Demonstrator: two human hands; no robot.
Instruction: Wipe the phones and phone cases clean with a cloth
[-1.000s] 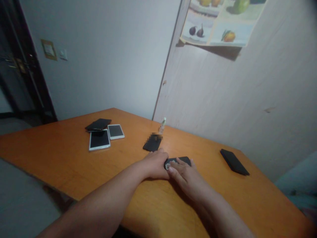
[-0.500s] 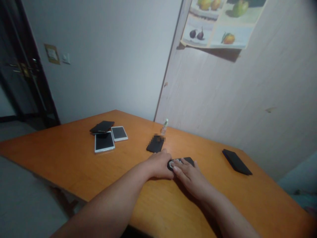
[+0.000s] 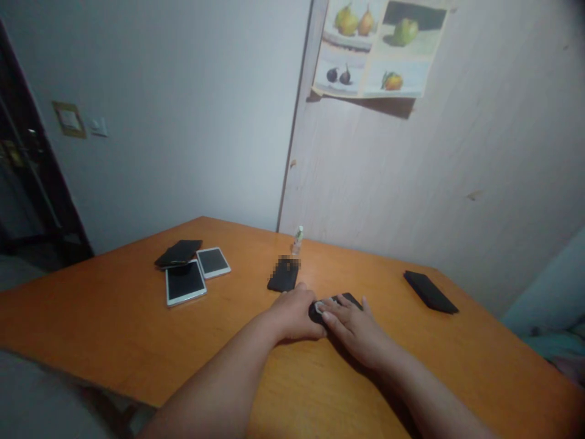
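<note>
A flat black object (image 3: pixel 351 299), phone-like in shape, lies on the table in front of me, largely hidden by my hands. My left hand (image 3: pixel 299 312) is closed round its left end, fingers mostly out of sight. Across its top lies my right hand (image 3: pixel 354 326), fingers stretched out and flat. A whitish patch (image 3: pixel 320 306) shows under the right fingertips; whether it is a cloth or a marking I cannot tell. Just beyond my left hand is a black flat case or device (image 3: pixel 283 277), partly blurred. Behind that stands a small clear bottle (image 3: pixel 298 239).
To the left, two white-framed tablets (image 3: pixel 185 283) lie beside several stacked black cases (image 3: pixel 178 253). A black folded case (image 3: pixel 429 291) rests near the table's right end. The orange wooden table (image 3: pixel 237 332) meets the wall, where a fruit poster (image 3: pixel 372 52) hangs.
My view has turned slightly right and up, so the table things sit lower in the picture. Both hands stay on the black object, with little visible movement.
</note>
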